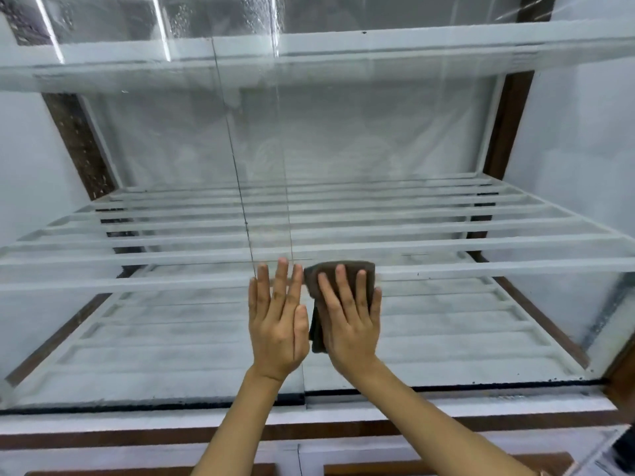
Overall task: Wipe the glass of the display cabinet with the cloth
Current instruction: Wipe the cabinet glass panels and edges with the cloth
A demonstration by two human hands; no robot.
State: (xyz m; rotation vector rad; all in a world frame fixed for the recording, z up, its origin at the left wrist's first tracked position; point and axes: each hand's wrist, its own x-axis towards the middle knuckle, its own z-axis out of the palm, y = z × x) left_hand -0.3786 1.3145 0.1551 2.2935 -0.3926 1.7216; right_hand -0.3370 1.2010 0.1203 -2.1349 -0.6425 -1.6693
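The display cabinet's glass front (446, 321) fills the view, hazy and streaked, with droplets near the top. It consists of two sliding panes that overlap at a vertical edge (240, 201) left of centre. My right hand (350, 321) lies flat, pressing a folded brown cloth (318, 324) against the right pane at mid height. My left hand (278, 324) rests beside it, fingers straight and together, palm flat on the glass by the pane edge, holding nothing. The two hands almost touch.
Behind the glass are white slatted shelves (446, 242) with nothing on them. A white bottom rail with a dark track (154, 407) runs below the panes, brown wood trim (343, 429) under it. Brown frame posts (508, 121) stand at both sides.
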